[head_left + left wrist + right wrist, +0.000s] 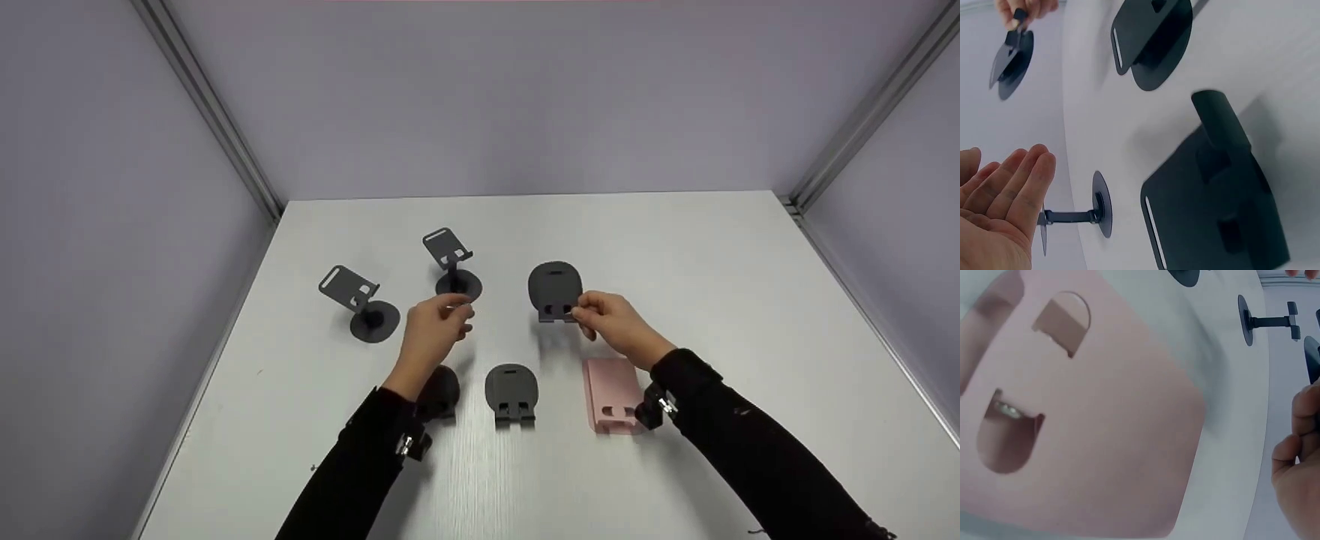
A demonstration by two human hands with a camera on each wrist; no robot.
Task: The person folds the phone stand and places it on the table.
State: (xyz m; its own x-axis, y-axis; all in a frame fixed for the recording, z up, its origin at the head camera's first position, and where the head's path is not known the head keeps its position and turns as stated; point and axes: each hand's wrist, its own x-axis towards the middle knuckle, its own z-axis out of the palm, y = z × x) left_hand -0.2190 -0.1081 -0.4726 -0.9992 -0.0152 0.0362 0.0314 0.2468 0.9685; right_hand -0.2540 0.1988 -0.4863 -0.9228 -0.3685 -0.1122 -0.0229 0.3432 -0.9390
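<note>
Between the thumb and fingers of my right hand (611, 324) is a folded dark grey phone stand (555, 286), pinched at its lower right corner and lifted above the table. My left hand (433, 331) holds nothing; in the left wrist view its fingers (1036, 177) look nearly straight. Just beyond it in the head view stands an unfolded dark grey phone stand (447, 247) on a round base. Another unfolded phone stand (349, 288) is to its left. Under my left wrist lies a folded dark stand (442, 388), partly hidden by the sleeve.
A second folded dark stand (511, 386) lies at the middle of the white table (720, 270). Near my right wrist lies a pink folded stand (611, 382), seen large in the right wrist view. Pale panels (525, 97) enclose the table at the back and sides.
</note>
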